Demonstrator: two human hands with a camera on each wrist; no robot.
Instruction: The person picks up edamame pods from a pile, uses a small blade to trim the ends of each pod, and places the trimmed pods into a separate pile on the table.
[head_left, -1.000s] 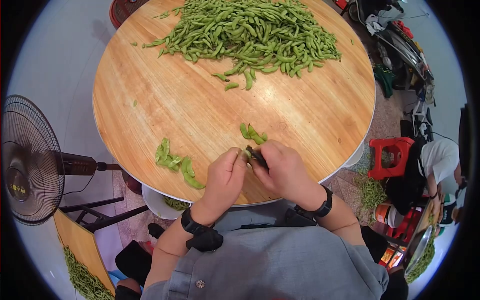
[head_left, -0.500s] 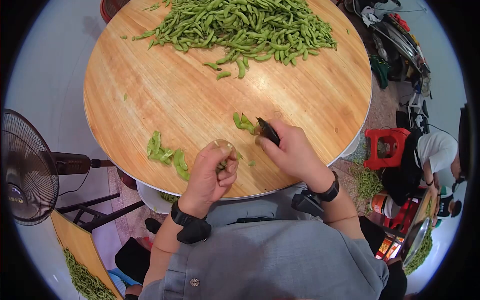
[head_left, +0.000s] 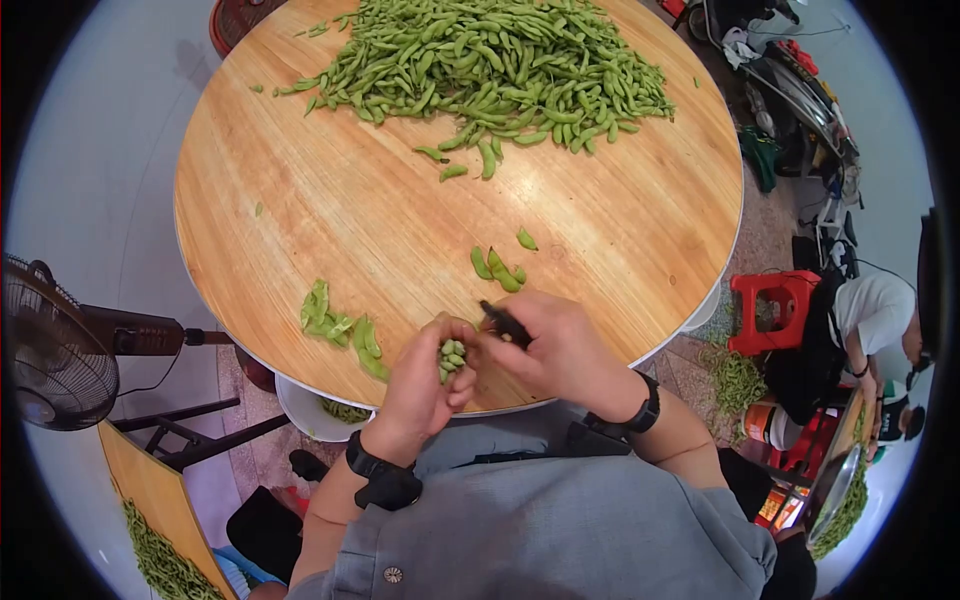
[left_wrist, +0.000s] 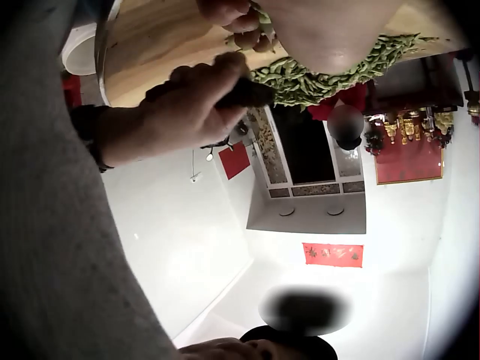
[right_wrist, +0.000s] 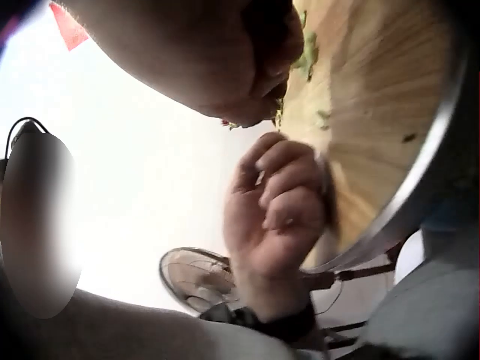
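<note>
In the head view the left hand [head_left: 422, 377] curls round several shelled green beans [head_left: 453, 357] near the table's front edge. Close to its right, the right hand [head_left: 558, 345] grips a small black tool [head_left: 504, 325], its thumb side facing the left hand. A few pods [head_left: 497, 270] lie just beyond the hands, with a single pod [head_left: 527, 239] behind them. Left of the left hand are empty-looking hulls [head_left: 322, 318] and a couple of pods [head_left: 368, 348]. The left wrist view shows the right hand [left_wrist: 196, 101] round the dark tool; the right wrist view shows the left hand's curled fingers [right_wrist: 279, 202].
A large heap of pods [head_left: 500, 70] covers the far part of the round wooden table [head_left: 330, 200]. Below its front left edge is a white bucket [head_left: 312, 410]. A fan [head_left: 60, 345] stands left, a red stool [head_left: 770, 310] right, near another person [head_left: 878, 310].
The hands parted, then came close again. The left hand turned to show beans in its curled fingers. A single pod now lies beyond the small group; the right hand still grips the black tool.
</note>
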